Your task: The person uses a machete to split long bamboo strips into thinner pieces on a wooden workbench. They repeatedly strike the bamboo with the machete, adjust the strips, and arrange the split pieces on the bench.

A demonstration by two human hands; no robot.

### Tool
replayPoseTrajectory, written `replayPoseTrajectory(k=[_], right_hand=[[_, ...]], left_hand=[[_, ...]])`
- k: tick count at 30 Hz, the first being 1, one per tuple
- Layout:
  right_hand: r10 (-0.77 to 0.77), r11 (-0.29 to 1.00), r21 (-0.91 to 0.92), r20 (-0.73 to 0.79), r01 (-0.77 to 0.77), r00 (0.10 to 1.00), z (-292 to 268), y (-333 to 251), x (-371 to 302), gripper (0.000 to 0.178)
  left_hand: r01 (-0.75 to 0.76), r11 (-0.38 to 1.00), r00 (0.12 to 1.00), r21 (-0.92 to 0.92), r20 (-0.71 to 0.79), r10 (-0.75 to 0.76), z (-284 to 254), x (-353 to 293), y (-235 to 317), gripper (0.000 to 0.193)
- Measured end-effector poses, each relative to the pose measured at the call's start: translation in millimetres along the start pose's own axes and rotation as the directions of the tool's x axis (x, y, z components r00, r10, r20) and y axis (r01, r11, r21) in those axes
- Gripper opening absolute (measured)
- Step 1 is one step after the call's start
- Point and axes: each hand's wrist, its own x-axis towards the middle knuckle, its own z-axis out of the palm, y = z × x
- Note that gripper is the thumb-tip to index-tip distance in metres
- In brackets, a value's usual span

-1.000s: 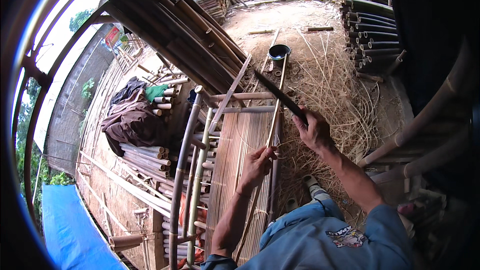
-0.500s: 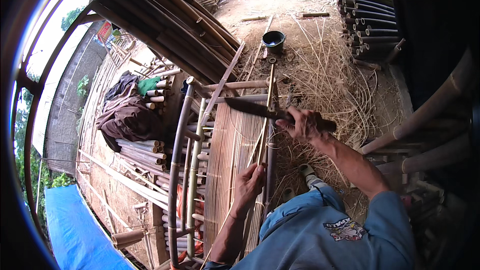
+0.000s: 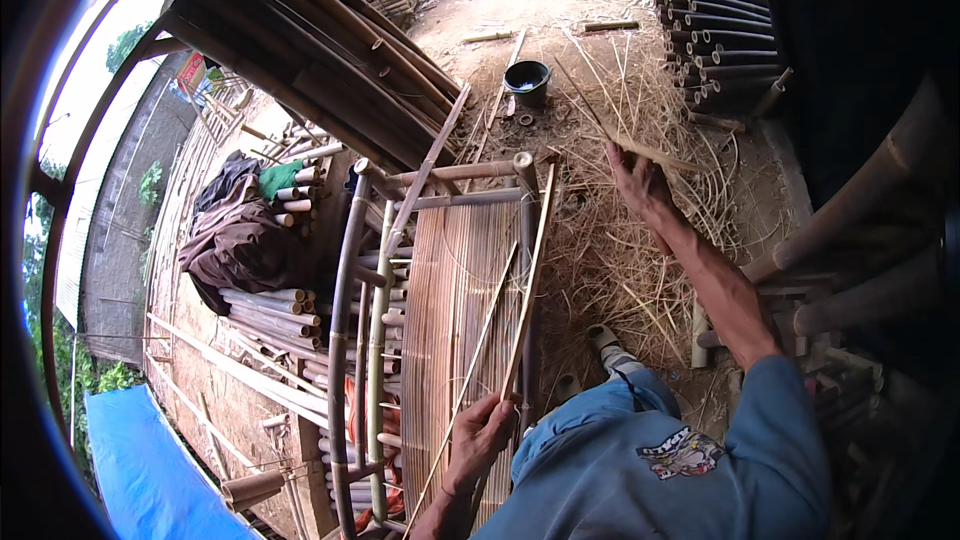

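My left hand (image 3: 480, 437) pinches a long pale bamboo strip (image 3: 530, 310), which slants up over the right side of a bamboo frame (image 3: 463, 170). Beyond the frame on the right, my raised right hand (image 3: 640, 185) is closed round a long knife (image 3: 588, 102). Its dark blade appears almost edge-on, pointing up and left, apart from the strip. A second thin strip (image 3: 487, 325) lies slantwise over the slatted bamboo panel (image 3: 430, 340) in the frame. Close to my right hand is a pale sliver (image 3: 665, 156); whether it touches the hand I cannot tell.
Bamboo shavings (image 3: 620, 270) litter the ground at right, with a dark bucket (image 3: 527, 82) beyond. Bamboo poles (image 3: 300, 30) lean at upper left; more are stacked (image 3: 715, 40) at upper right. Brown cloth (image 3: 245, 250) covers poles at left. A blue tarp (image 3: 160, 470) lies lower left.
My right hand has swung the knife up and away from the strip, turning the blade from sideways to upward. My left hand has shifted slightly down and left, still on the strip.
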Motion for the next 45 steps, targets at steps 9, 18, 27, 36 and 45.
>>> replayPoseTrajectory(k=[9, 18, 27, 36, 45], right_hand=[[-0.649, -0.217, -0.962, 0.267, 0.163, 0.713, -28, 188, 18, 0.041], [-0.832, -0.153, -0.973, 0.221, 0.174, 0.508, -2, 159, 34, 0.034], [-0.656, -0.754, -0.546, 0.605, -0.365, 0.450, 66, 54, 68, 0.056], [-0.082, -0.996, -0.083, 0.631, -0.038, 0.771, -45, 171, 13, 0.059], [-0.398, -0.914, -0.256, 0.414, -0.315, 0.819, -9, 105, -6, 0.055]], left_hand=[[-0.300, 0.715, 0.898, 0.631, -0.065, 0.434, 3, 70, -3, 0.034], [-0.161, 0.817, 0.983, 0.554, 0.015, 0.184, -59, 57, -86, 0.065], [-0.249, 0.929, 0.949, 0.275, -0.121, 0.290, -82, 11, -146, 0.034], [-0.210, 0.899, 0.946, 0.385, -0.151, 0.286, -15, 88, 3, 0.025], [-0.174, 0.844, 0.947, 0.507, -0.150, 0.285, 12, 61, -13, 0.024]])
